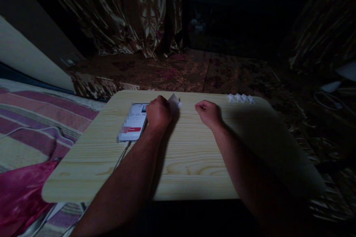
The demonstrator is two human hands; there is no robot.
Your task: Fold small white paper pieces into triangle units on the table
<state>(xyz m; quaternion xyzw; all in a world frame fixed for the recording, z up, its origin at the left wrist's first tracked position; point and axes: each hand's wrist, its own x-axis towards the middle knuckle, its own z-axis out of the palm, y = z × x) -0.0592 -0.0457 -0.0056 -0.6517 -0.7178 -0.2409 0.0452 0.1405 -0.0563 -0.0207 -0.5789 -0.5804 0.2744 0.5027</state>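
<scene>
Both my forearms lie on a pale wooden lap table [180,155]. My left hand [158,113] is curled shut near the far edge and holds a small piece of white folded paper [174,102] that sticks out to its right. A lit phone [135,121] lies flat just left of that hand. My right hand [208,113] rests as a closed fist a little to the right, and I cannot see anything in it. A short row of small white folded paper shapes [240,98] sits at the table's far right edge.
A white cable [122,157] runs from the phone off the near edge. A striped blanket [33,118] lies at left, patterned brown fabric [172,70] and curtains behind. White objects and a cord [330,92] lie at far right in the dark.
</scene>
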